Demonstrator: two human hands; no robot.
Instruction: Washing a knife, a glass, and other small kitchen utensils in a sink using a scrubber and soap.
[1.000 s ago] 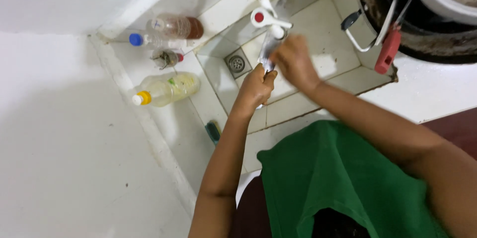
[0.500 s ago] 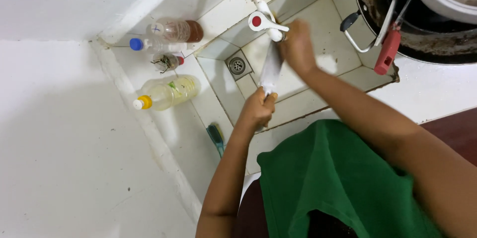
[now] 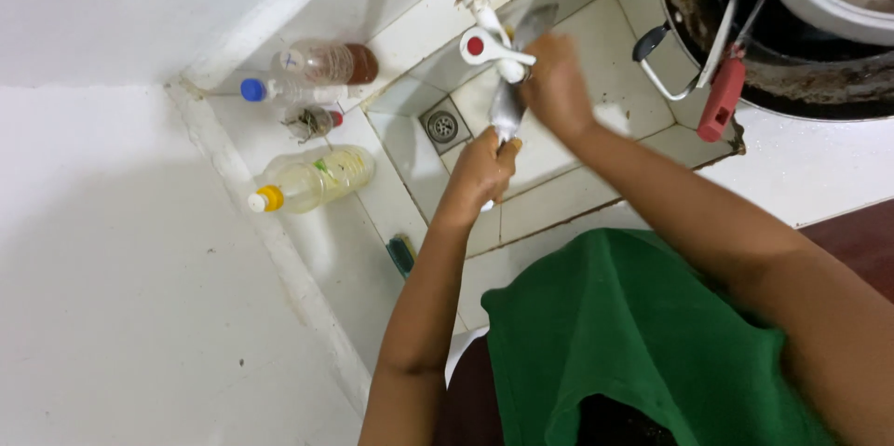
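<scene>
White tiled sink (image 3: pixel 596 83) holds the work: the knife (image 3: pixel 510 97) lies under the tap (image 3: pixel 489 41), blade pointing away, left hand (image 3: pixel 480 171) gripping its handle (nearer end), right hand (image 3: pixel 554 83) closed over the blade.

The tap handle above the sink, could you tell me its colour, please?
White with a red dot, tap handle, seen in the head view.

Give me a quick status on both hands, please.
Left hand gripping knife handle. Right hand rubbing the blade. Tap close beside it.
</scene>
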